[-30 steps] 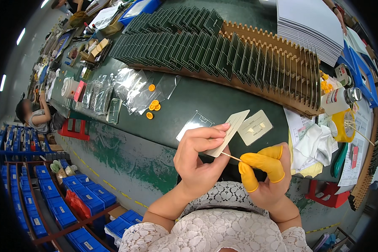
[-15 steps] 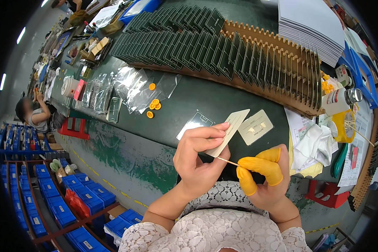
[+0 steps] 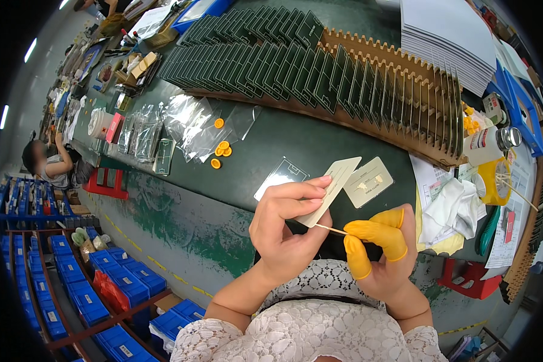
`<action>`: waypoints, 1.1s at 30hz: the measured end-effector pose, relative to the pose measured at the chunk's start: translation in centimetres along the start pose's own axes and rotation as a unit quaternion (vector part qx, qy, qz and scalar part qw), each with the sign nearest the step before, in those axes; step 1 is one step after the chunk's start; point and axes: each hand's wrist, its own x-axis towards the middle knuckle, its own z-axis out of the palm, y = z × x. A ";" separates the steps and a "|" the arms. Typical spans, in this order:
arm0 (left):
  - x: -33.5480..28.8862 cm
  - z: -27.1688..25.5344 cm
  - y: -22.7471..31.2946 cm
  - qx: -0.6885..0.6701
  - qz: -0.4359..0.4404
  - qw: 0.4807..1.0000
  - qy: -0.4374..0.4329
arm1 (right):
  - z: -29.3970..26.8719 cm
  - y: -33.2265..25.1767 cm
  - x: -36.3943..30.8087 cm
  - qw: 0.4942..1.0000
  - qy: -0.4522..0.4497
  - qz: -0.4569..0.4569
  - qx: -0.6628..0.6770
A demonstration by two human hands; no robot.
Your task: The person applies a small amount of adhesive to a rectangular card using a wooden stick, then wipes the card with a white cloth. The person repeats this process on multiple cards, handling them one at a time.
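Note:
Tilted on edge, a cream-coloured thin card [image 3: 335, 192] is pinched between the thumb and fingers of my left hand [image 3: 286, 226]. My right hand [image 3: 383, 250] wears yellow finger cots and grips a thin wooden stick [image 3: 332, 229], whose far tip meets the card's lower corner. A second cream card [image 3: 370, 183] lies flat on the green table just behind, to the right of the held one. To its left, a glossy dark card with white lines [image 3: 282, 176] rests on the table, partly hidden by my left hand.
Brown slotted racks [image 3: 404, 78] hold many dark green cards upright at the back. Several yellow finger cots [image 3: 223, 146] and clear plastic bags [image 3: 193, 123] lie to the left. At right are a white cloth [image 3: 452, 208], a bottle [image 3: 485, 145] and a yellow container of sticks [image 3: 498, 184]. Another person [image 3: 51, 163] sits far left.
The stick and my right hand have shifted slightly to the right along the card's lower corner. My left hand and the held card have barely moved.

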 end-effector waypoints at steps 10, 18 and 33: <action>0.0 -0.1 0.1 -0.002 -0.001 1.000 -0.002 | 0.1 0.1 0.0 1.000 0.001 0.008 0.005; 0.0 -0.1 0.1 -0.004 0.001 1.000 -0.003 | 0.1 0.1 0.2 1.000 0.007 -0.001 -0.001; 0.0 0.0 0.2 -0.015 -0.005 1.000 -0.001 | -0.1 0.0 0.2 1.000 -0.003 0.000 -0.007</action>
